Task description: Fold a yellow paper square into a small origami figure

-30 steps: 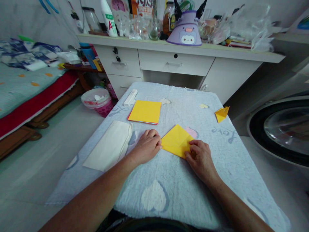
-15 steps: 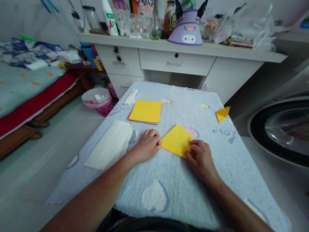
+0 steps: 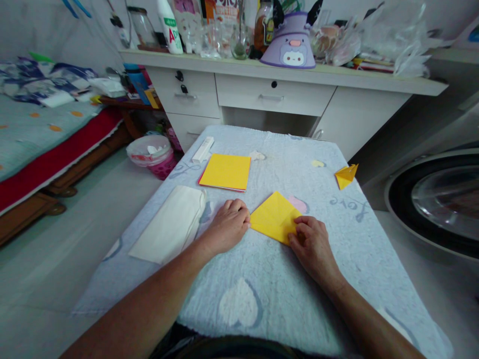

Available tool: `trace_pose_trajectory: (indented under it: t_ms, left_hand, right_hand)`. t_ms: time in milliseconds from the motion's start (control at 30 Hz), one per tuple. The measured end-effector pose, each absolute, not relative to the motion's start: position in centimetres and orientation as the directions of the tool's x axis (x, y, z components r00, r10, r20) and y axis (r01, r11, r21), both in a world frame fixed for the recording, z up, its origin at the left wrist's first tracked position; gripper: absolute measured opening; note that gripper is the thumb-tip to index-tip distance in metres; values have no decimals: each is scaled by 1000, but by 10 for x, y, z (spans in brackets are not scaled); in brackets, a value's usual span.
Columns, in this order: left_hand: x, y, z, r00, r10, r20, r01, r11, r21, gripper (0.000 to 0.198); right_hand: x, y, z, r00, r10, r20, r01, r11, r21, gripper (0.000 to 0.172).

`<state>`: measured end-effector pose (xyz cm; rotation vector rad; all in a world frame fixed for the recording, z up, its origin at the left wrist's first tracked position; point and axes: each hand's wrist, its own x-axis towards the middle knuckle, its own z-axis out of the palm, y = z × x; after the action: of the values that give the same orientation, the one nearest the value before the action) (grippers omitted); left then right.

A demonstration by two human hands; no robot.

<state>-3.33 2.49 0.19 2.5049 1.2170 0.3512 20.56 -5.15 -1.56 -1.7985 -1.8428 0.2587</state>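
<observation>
A folded yellow paper square [image 3: 274, 216] lies flat on the pale blue cloth of the table [image 3: 284, 279]. My left hand [image 3: 228, 225] is curled, its fingertips pinching the paper's left corner. My right hand [image 3: 312, 244] is also curled, with its fingers pressing down on the paper's lower right corner. Both forearms stretch in from the bottom of the view.
A stack of yellow paper sheets [image 3: 225, 172] lies behind my left hand. A folded white cloth [image 3: 170, 224] sits at the left, a white box [image 3: 202, 149] beyond it. A small folded yellow piece [image 3: 346, 175] rests near the right edge. A white desk [image 3: 277, 94] stands behind; a bin [image 3: 151, 154] on the floor.
</observation>
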Motion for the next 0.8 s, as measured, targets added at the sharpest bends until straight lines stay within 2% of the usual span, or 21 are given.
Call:
trace_pose_trajectory:
  t_ms: [800]
  left_hand:
    - [-30, 23, -1, 570, 818, 81, 753, -559, 346, 12]
  right_hand:
    - [206, -52, -17, 28, 970, 241, 880, 90, -467, 10]
